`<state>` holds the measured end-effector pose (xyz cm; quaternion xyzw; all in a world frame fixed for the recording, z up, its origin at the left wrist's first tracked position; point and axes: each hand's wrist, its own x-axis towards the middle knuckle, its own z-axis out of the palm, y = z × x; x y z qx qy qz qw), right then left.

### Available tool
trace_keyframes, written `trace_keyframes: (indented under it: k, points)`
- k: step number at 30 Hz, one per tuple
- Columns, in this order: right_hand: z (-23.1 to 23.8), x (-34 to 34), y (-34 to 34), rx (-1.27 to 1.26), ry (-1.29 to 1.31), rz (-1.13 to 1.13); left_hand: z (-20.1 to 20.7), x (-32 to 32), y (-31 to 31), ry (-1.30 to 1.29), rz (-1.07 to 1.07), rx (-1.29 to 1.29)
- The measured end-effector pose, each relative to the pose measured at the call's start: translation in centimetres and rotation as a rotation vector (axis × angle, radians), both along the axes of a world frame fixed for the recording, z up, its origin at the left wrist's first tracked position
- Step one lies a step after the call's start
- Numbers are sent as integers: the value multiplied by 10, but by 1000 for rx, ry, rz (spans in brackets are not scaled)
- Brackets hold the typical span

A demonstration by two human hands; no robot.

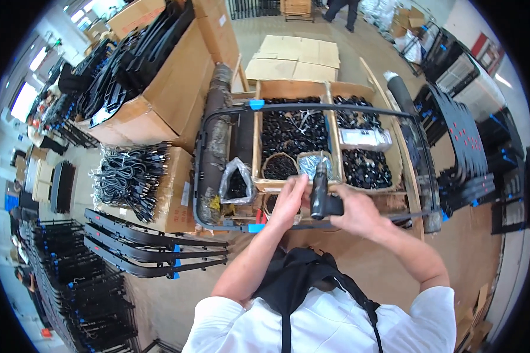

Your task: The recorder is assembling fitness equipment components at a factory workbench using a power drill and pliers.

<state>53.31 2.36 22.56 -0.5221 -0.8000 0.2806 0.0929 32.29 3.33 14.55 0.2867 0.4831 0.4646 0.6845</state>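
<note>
The right hand (354,213) was closed around the grip of a black power drill (320,191), which stood nearly upright with its tip pointing away from the person. The left hand (290,202) was open, fingers stretched out flat, its palm pressed against the left side of the drill's body. Both hands met just above the near bar of a black metal frame (227,226), which had blue tape at its corners and lay across the workbench. Right behind the drill sat a wooden tray (258,154) split into compartments full of small black parts, with two round bowls of more parts at its front edge. A clear plastic bag (236,180) of dark pieces rested just left of the tray. Farther left, a cardboard box (176,194) carried a heap of black cables (128,175), and curved black frame parts (153,250) were stacked below it. Flattened cardboard sheets (294,57) lay on the floor beyond the bench.
</note>
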Motion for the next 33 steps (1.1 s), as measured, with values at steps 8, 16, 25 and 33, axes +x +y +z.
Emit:
trace_keyframes:
  k: [8,16,25,33]
  points:
    - [-86,-144,83,117,-194,219,-85,-96,72,334,196,-51]
    - [-146,-219,182,132,-125,141,-131,-169,172,781,224,-49]
    - [-151,-221,200,127,-134,157,-139,-170,186,786,214,-25]
    - [-155,-216,206,128,-98,165,-134,-168,191,781,208,-30]
